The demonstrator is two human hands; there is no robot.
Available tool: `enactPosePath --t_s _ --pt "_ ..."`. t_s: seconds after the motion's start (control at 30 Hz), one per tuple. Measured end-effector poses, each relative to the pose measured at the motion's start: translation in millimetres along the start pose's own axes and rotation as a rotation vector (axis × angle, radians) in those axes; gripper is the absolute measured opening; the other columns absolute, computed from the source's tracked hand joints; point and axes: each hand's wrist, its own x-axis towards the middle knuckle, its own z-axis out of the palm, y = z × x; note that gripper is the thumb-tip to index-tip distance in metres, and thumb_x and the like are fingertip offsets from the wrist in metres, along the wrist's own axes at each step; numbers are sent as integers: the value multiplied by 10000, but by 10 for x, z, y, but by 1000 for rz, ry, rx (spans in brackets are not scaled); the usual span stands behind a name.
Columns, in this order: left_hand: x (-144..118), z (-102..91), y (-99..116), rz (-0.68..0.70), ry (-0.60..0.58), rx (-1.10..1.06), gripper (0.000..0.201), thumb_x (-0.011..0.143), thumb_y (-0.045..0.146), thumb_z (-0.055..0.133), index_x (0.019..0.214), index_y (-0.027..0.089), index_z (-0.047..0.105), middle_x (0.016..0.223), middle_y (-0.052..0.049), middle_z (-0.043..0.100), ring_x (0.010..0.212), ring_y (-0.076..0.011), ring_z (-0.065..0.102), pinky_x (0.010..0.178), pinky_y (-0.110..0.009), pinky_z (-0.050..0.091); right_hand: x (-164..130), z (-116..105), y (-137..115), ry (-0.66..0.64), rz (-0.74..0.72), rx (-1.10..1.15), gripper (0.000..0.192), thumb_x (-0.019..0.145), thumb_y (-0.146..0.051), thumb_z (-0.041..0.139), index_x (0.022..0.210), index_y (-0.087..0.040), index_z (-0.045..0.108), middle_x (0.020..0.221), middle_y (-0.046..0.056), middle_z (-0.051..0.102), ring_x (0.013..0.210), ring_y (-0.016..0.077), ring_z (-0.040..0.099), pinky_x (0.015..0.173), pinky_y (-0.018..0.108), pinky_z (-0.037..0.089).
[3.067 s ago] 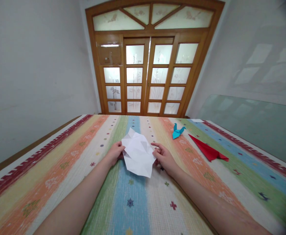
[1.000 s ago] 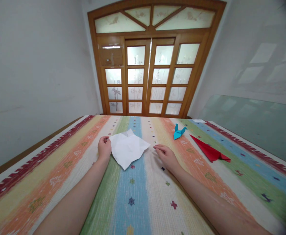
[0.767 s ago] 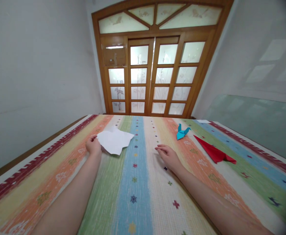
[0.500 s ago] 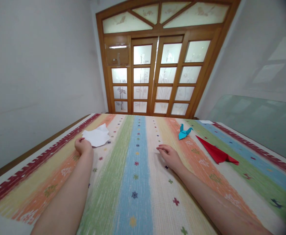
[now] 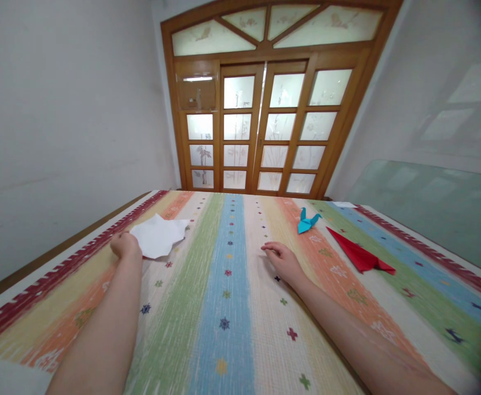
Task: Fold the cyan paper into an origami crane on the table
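At the left of the table, my left hand (image 5: 124,244) is closed on the left edge of a sheet of white paper (image 5: 158,236). The sheet has an uneven, creased outline and spreads to the right of my fingers. Some of those fingers are hidden behind the wrist. My right hand (image 5: 280,260) rests near the middle of the table, fingers loosely bent and nothing visible in them. Beyond it to the right stands a blue folded-paper crane (image 5: 307,221). A red folded-paper plane (image 5: 361,253) lies farther right.
A striped, patterned tablecloth (image 5: 207,307) covers the table. At the far right edge lies a small white piece (image 5: 344,204). A pale green panel (image 5: 430,208) stands along the right side. Wooden glass-paned doors (image 5: 261,126) are behind the table.
My left hand has moved left with the white paper, and the sheet now shows a different outline. My right hand has hardly moved. The view has shifted slightly.
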Motion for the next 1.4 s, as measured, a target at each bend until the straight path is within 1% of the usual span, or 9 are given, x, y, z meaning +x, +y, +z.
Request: enactPosePath --t_s 0.13,0.3,0.4,0.57,0.73,0.83,1.0,1.23,1.4 --pt "-102 -78 70 156 -24 298 361 923 167 501 1276 156 576 1501 -182 401 1394 -401 329 1097 -637 297 -1 -1 -2 -2 -1 -3 248 869 -310 521 923 -219 745 1072 87 725 1050 237 646 966 393 470" --pt "-247 116 5 345 -492 561 311 811 221 593 1100 188 705 1245 -146 652 1192 -341 562 1061 -478 388 -3 -6 -14 -10 -1 -13 252 867 -305 513 925 -220 743 1067 87 727 1045 238 650 966 397 472" --pt "-296 205 -104 355 -641 718 479 796 459 632 1200 204 679 1342 -187 609 1255 -421 507 1063 -604 327 -6 -4 -14 -19 3 -22 252 863 -295 512 926 -226 746 1060 82 731 1042 237 654 967 397 474" --pt "-379 271 -209 351 -724 911 784 809 744 461 1421 258 529 1565 -207 365 1413 -533 251 1012 -808 112 -5 10 -10 -47 6 -44 240 849 -270 522 913 -224 749 1068 81 733 1045 239 654 972 395 467" --pt "-446 330 -161 372 -767 1009 700 927 619 313 1490 224 442 1555 -250 354 1386 -572 267 926 -850 166 2 16 -31 -79 -2 -61 241 835 -241 526 906 -218 755 1060 84 739 1039 244 655 968 400 462" --pt "-448 350 -86 508 -891 980 583 964 447 320 1481 215 455 1534 -219 410 1390 -485 342 1014 -754 242 1 11 -48 -91 -7 -69 243 833 -230 528 903 -223 761 1053 81 742 1040 247 655 969 402 458" --pt "-412 336 36 763 -1133 866 566 920 271 400 1479 219 474 1566 -78 415 1449 -254 345 1179 -402 254 -8 10 -62 -98 -13 -83 237 835 -239 534 900 -227 762 1035 75 744 1024 251 656 950 401 466" --pt "-375 338 68 772 -1152 881 549 975 457 357 1517 367 384 1620 -67 311 1473 -351 267 1113 -611 239 -15 8 -85 -104 -8 -85 233 827 -225 545 896 -241 767 1012 66 748 1011 251 658 947 398 468" --pt "-265 426 -17 697 -1103 934 687 910 683 385 1522 372 366 1626 -119 279 1472 -405 237 1082 -697 183 -13 10 -60 -101 -6 -70 233 832 -234 541 900 -242 764 1034 68 745 1029 251 656 957 403 468"
